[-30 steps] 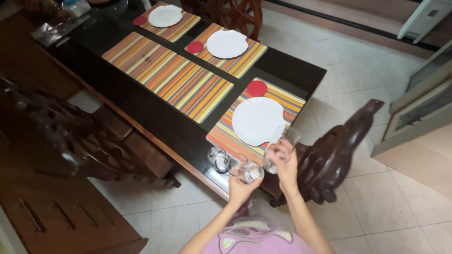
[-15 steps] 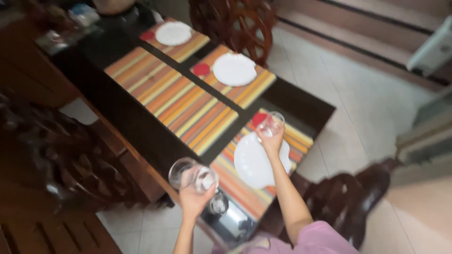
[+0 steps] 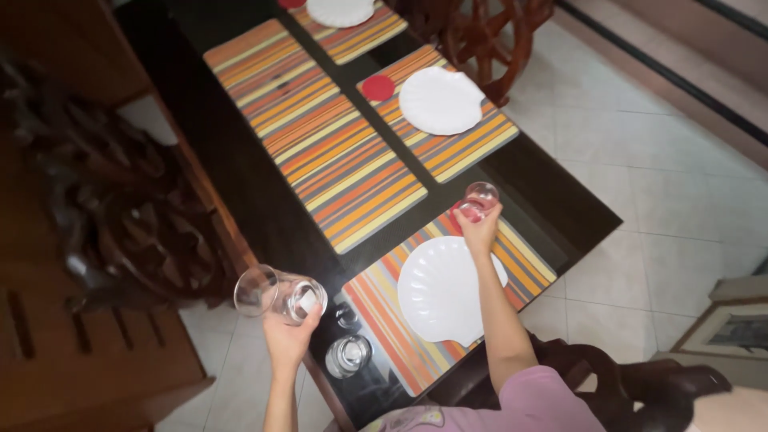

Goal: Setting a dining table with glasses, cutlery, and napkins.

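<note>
- While the right hand (image 3: 478,228) reaches over the near placemat (image 3: 448,300), its grip is clamped on a clear glass (image 3: 480,196) held at the red coaster (image 3: 458,210) by the mat's far corner; the step in hand looks like setting this glass down at that place.
- As a judgement, the next move calls for lowering the glass upright onto the coaster and letting go without knocking the white shell-shaped plate (image 3: 444,288) just beside it.
- Out to the side, the left hand (image 3: 290,332) hangs beyond the worktop (image 3: 240,184) edge, over the tiled floor, its grip closed around two more glasses (image 3: 276,294), tilted on their sides with mouths facing left.
- One further glass (image 3: 348,356) stands upright on the dark worktop near its corner, just beside the near placemat.
- All the glasses are plain, clear, empty tumblers; they will be slippery and breakable, so two held in one hand wants care.
- Farther along lie more striped mats, one with a second plate (image 3: 442,100) and coaster (image 3: 378,87).
</note>
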